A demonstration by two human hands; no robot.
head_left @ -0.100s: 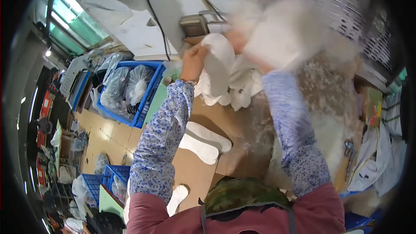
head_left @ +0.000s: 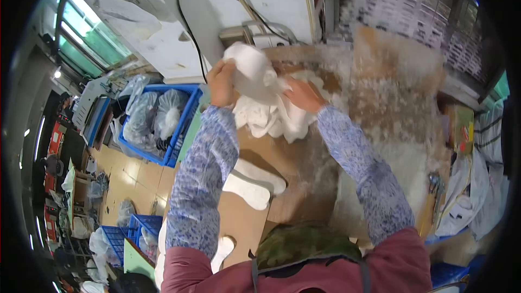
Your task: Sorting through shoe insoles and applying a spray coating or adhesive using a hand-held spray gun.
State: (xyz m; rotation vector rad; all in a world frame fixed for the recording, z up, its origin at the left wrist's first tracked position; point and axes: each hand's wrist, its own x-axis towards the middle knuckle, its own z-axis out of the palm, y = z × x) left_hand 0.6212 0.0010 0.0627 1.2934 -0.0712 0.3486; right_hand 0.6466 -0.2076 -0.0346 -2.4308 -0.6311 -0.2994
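My left hand (head_left: 222,82) grips the edge of a white insole (head_left: 247,71) and holds it up, tilted, above the pile. My right hand (head_left: 305,95) is beside it, fingers closed at the edge of white material; whether that is the same insole or another cannot be made out. Under both hands lies a heap of soft white insoles (head_left: 260,118), overlapping and partly hidden by the raised one. Closer to my body, a pair of flat white insoles (head_left: 247,191) rests on a brown board, and another insole (head_left: 223,249) shows beside my left upper arm.
White dust and fluff cover the brown worktop (head_left: 391,95) at the right. Left of it stands a blue crate (head_left: 176,149) with plastic-bagged goods. A black cable (head_left: 182,27) loops along the back wall. At the far right hang white bags (head_left: 461,206) near a metal tool (head_left: 434,183).
My right hand has come down and slightly left; the large blurred white shape near it is gone from the right side. The insole in my left hand has tipped and shifted left.
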